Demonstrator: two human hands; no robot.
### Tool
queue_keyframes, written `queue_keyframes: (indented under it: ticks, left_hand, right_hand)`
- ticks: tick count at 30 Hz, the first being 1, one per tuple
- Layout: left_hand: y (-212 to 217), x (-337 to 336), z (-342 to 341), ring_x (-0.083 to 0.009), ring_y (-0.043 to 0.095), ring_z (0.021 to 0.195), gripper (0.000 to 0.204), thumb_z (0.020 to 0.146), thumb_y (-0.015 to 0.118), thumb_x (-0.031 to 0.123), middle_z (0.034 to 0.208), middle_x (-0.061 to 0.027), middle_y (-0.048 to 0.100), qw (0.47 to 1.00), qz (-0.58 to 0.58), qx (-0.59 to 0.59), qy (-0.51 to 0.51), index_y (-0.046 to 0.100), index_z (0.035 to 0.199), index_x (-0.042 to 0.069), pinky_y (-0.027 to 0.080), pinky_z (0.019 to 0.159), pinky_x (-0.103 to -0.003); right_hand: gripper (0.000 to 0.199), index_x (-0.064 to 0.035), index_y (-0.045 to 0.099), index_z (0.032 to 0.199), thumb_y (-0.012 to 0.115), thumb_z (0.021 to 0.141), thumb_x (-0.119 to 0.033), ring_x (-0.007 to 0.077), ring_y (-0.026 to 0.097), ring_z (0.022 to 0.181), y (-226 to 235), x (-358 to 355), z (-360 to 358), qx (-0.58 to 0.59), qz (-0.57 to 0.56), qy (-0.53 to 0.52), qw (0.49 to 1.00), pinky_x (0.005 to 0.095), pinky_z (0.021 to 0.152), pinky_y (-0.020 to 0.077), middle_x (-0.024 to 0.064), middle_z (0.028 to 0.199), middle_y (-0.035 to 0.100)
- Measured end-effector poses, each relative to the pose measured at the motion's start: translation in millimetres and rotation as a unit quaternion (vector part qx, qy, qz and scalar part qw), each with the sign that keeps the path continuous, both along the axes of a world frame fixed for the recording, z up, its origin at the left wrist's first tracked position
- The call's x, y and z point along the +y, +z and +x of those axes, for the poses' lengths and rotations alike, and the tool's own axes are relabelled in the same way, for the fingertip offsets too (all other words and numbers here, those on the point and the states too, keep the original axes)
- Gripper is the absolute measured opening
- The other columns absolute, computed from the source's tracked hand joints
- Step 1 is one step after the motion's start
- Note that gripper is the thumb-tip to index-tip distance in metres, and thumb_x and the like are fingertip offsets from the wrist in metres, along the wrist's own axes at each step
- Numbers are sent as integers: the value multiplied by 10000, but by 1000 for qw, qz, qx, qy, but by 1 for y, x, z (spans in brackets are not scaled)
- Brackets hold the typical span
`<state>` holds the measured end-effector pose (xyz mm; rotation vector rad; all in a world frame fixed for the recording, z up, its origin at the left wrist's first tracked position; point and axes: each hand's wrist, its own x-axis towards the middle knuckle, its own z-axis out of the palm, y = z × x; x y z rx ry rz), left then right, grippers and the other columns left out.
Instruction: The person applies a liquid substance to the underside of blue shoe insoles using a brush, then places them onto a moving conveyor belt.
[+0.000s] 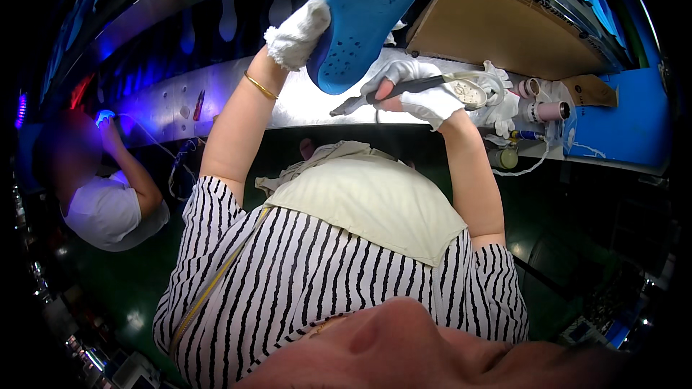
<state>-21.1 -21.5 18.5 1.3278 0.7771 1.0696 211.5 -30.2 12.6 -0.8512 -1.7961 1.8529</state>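
The left hand [297,32], in a white glove, is raised above the counter [317,104] and its fingers are closed on the edge of a blue sole [364,18]. The sole is held upright and tilted, tread side facing the camera, with its rounded end pointing down toward the counter. A gold bangle [259,86] sits on the left wrist below the glove. The right hand [418,90], also gloved in white, is just right of the sole's lower end; its fingers are wrapped around a grey tool [393,92] with a long handle. The tool's tip points left and lies just under the sole's rounded end; whether it touches the sole cannot be told. A clear tube [479,79] loops beside the right hand, on the side away from the sole. Further right of the sole, on the counter, stand a pink-and-white roll [548,110] and a small round container [507,158]. A brown cardboard sheet [504,29] leans behind them, right of the sole. The counter surface under the sole is brightly lit. Below the hands, a cream apron [367,202] over a black-and-white striped shirt [303,281] fills the lower view. Far left of the sole, another person in a white shirt [108,212] works at the same counter under blue light.
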Motion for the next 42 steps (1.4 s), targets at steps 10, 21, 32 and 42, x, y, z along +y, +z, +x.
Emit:
queue_keyframes:
  ticks: [10,21,32,42]
  left_hand:
    - [4,10,7,-314,639,991,979,697,534,792,1179,-216,590,982,-144,114,49,461,1349,66,556,803,-416]
    - [7,12,5,-300,626,1002,916,729,553,756,1186,-210,585,970,-178,155,65,469,1363,100,549,797,-411]
    - [6,2,-18,-312,614,1046,1004,705,453,814,1207,-184,571,992,-9,-63,106,382,1385,79,535,887,-433]
    - [-68,-38,6,-315,596,1066,654,905,517,517,1214,-186,580,848,-291,-443,-16,462,1319,13,481,956,-438]
  right_hand:
    - [164,-38,642,786,678,670,73,181,630,824,9,-7,-13,-20,148,-14,989,288,735,513,73,847,629]
    - [181,-63,635,783,696,661,55,188,623,791,10,10,-4,45,262,-16,964,295,723,508,58,834,628]
    - [135,-40,626,796,695,714,42,152,631,730,25,17,15,107,310,-93,940,253,639,504,64,836,666]
    - [199,-60,572,899,698,781,38,81,594,646,-15,-5,-3,147,145,-247,947,206,555,470,59,817,650]
